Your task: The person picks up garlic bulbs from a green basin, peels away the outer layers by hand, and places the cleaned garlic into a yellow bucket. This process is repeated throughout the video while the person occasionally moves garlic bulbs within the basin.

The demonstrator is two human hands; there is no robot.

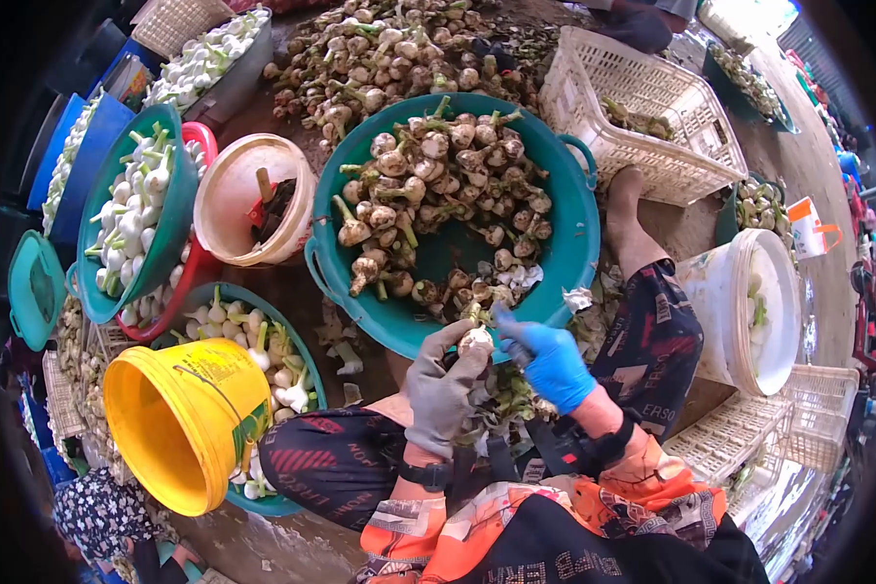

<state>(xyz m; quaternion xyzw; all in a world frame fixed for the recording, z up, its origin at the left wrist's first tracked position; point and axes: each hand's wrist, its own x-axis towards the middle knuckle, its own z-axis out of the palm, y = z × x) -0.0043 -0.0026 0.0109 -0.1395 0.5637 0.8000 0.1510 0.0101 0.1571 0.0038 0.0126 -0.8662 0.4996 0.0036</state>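
Note:
My left hand (440,389), in a grey glove, is closed around a garlic bulb (475,341) at the near rim of a large teal basin (576,248). The bulb is pale, with its stem pointing up and away. Close beside it on the right is my right hand (555,365), in a blue glove with the fingers curled. A narrow grey-blue shape sticks out from those fingers toward the stem, too blurred to name. Inside the basin lie many dirty garlic bulbs (428,170) with stems, and some loose white peelings (521,280). Leafy scraps (516,399) lie below my hands.
A yellow bucket (165,419) lies tipped at the left, over a basin of cleaner garlic (287,375). A pinkish-white bucket (253,195) holds a wooden-handled item. White crates (642,107) and a white bucket (725,311) stand right. More garlic (389,58) is heaped behind.

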